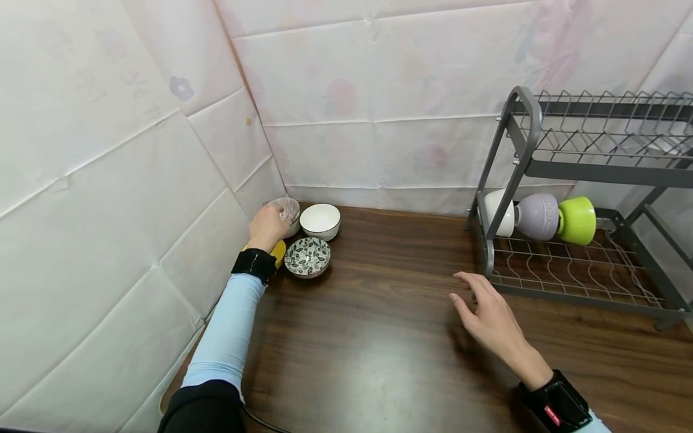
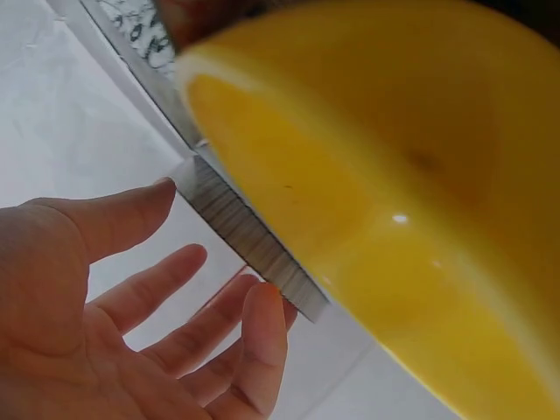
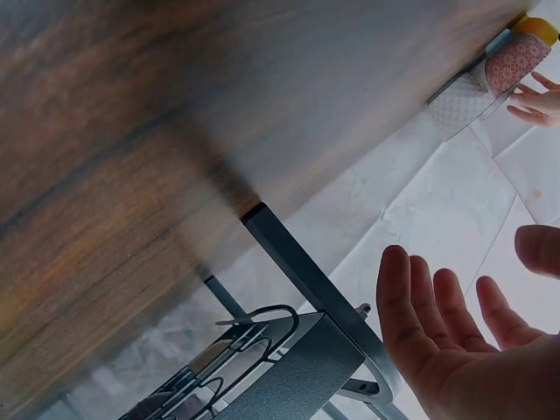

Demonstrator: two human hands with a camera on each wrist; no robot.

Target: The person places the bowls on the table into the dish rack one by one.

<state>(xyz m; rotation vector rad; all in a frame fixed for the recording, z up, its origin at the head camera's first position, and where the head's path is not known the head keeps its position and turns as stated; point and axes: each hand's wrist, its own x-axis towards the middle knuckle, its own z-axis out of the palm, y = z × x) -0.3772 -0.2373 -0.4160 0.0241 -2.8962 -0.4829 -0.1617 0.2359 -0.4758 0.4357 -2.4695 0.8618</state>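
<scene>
My left hand [image 1: 267, 225] reaches over a small striped bowl [image 1: 288, 206] in the far left corner. In the left wrist view its thumb and fingers are loosely bent and spread at the rim of the striped bowl [image 2: 254, 241]. A yellow bowl [image 2: 420, 175] looms large there; in the head view the wrist partly hides this yellow bowl [image 1: 279, 252]. Beside them stand a white bowl [image 1: 320, 221] and a bowl with a dark leaf pattern [image 1: 307, 257]. My right hand [image 1: 489, 316] hovers over the table before the rack, fingers relaxed, holding nothing.
A grey two-tier dish rack [image 1: 585, 171] stands at the right. On its lower tier a white cup [image 1: 500, 213], a lilac cup [image 1: 538, 216] and a lime-green cup [image 1: 578, 221] lie in a row. Cloth-covered walls [image 1: 346, 150] bound the wooden table [image 1: 379, 337] at the back and left.
</scene>
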